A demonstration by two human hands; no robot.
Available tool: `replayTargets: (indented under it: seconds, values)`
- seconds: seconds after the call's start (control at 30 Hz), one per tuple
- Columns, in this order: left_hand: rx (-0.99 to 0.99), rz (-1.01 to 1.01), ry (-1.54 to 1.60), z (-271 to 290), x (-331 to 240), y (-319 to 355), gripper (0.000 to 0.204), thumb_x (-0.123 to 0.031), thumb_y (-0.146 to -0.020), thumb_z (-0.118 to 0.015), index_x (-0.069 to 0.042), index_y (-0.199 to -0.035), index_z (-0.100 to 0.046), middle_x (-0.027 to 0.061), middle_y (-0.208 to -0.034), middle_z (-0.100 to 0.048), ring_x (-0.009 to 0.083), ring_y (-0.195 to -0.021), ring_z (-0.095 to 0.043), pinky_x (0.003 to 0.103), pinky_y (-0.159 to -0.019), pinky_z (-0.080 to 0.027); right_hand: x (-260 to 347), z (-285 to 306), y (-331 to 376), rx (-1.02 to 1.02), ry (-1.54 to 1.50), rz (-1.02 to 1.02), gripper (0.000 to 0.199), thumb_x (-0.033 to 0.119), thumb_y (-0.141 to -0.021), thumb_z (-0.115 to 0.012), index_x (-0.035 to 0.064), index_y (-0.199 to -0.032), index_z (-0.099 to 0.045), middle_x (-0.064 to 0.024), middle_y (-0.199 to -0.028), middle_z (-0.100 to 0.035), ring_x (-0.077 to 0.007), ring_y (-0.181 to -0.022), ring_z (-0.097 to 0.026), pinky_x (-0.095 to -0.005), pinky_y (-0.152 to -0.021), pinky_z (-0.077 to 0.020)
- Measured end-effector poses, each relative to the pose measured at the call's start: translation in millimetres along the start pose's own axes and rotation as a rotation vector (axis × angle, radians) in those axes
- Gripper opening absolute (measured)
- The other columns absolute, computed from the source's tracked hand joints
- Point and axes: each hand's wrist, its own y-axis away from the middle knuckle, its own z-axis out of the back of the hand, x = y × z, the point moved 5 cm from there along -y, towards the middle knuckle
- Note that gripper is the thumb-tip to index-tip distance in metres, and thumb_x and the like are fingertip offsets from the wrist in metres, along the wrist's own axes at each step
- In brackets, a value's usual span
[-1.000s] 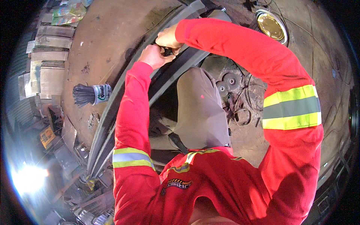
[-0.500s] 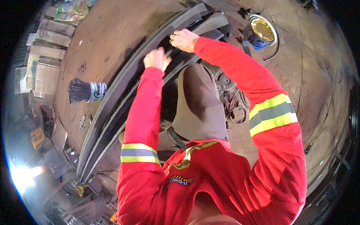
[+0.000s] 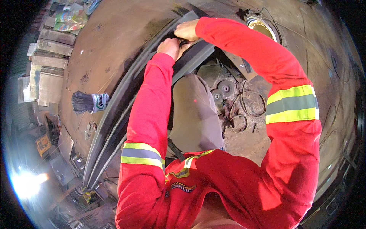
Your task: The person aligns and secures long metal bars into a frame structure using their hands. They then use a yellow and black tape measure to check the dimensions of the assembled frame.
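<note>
Several long dark beams (image 3: 102, 137), curved in this view, run from the lower left up to the top middle. Over their upper end my left hand (image 3: 169, 48) is closed, knuckles up, fingers curled under. Just beyond it and slightly right, my right hand (image 3: 187, 30) is likewise closed. Both hands lie close together at the beams; a small dark patch shows between them, but what the fingers grip is hidden. My bent knee (image 3: 194, 110) in grey-brown trousers is beside the beams.
On the brown floor to the left lies a can (image 3: 100, 102) full of dark rods. Grinding discs (image 3: 225, 88) and a looped strap (image 3: 238, 123) lie right of my knee. A paint bucket (image 3: 263, 28) stands beyond my right sleeve. Metal plates (image 3: 49, 86) line the far left, above a bright lamp (image 3: 28, 185).
Both hands have moved up and closer together along the beams, my left also slightly right. My right sleeve now covers part of the paint bucket.
</note>
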Motion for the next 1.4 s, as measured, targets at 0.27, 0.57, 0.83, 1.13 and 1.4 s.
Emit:
replayTargets:
  seconds: [0.27, 0.57, 0.83, 1.13, 1.4]
  values:
    - [-0.039, 0.038, -0.032, -17, -1, -12, 0.043, -0.049, -0.071, -0.07, -0.008, -0.083, -0.071, 0.0189, -0.085, -0.068, 0.0363, -0.082, -0.066, 0.044, -0.076, -0.053, 3, -22, 13, -0.127, 0.058, 0.022, 0.014, 0.011, -0.07, -0.066, 0.0039, -0.082, -0.065, -0.0159, -0.085, -0.067, -0.0351, -0.084, -0.066, -0.046, -0.073, -0.0532]
    - [-0.085, 0.232, -0.081, -18, 4, -5, 0.035, -0.036, -0.066, -0.077, -0.007, -0.085, -0.07, 0.0189, -0.086, -0.068, 0.0353, -0.083, -0.066, 0.044, -0.075, -0.053, 3, -47, 15, -0.392, 0.252, -0.149, 0.009, 0.019, -0.078, -0.057, 0.0129, -0.077, -0.064, -0.0017, -0.091, -0.062, -0.0192, -0.099, -0.058, -0.0361, -0.086, -0.0461]
    - [-0.303, 0.195, 0.005, -21, 72, 91, 0.032, -0.032, -0.064, -0.077, -0.004, -0.074, -0.063, 0.0178, -0.072, -0.066, 0.0354, -0.071, -0.065, 0.045, -0.064, -0.051, -7, -39, 31, -0.358, 0.309, -0.148, 0.005, 0.02, -0.075, -0.06, 0.0172, -0.078, -0.064, 0.0059, -0.085, -0.06, -0.0135, -0.094, -0.056, -0.0333, -0.081, -0.0378]
    - [-0.299, 0.247, 0.103, -16, 82, 118, 0.028, -0.024, -0.065, -0.076, -0.003, -0.075, -0.06, 0.0153, -0.073, -0.064, 0.0338, -0.069, -0.063, 0.042, -0.063, -0.049, -41, -43, 51, -0.418, 0.183, 0.03, 0.014, 0.018, -0.064, -0.065, 0.0114, -0.076, -0.062, 0.0013, -0.082, -0.061, -0.0157, -0.093, -0.055, -0.0333, -0.082, -0.0361]
    - [-0.444, 0.212, 0.196, -21, 79, 128, 0.024, -0.02, -0.068, -0.074, -0.002, -0.076, -0.059, 0.015, -0.076, -0.063, 0.0337, -0.072, -0.062, 0.042, -0.065, -0.049, -53, -50, 53, -0.392, 0.128, 0.001, 0.012, 0.015, -0.063, -0.066, 0.0113, -0.074, -0.061, 0.0008, -0.08, -0.061, -0.0172, -0.091, -0.056, -0.034, -0.081, -0.037]
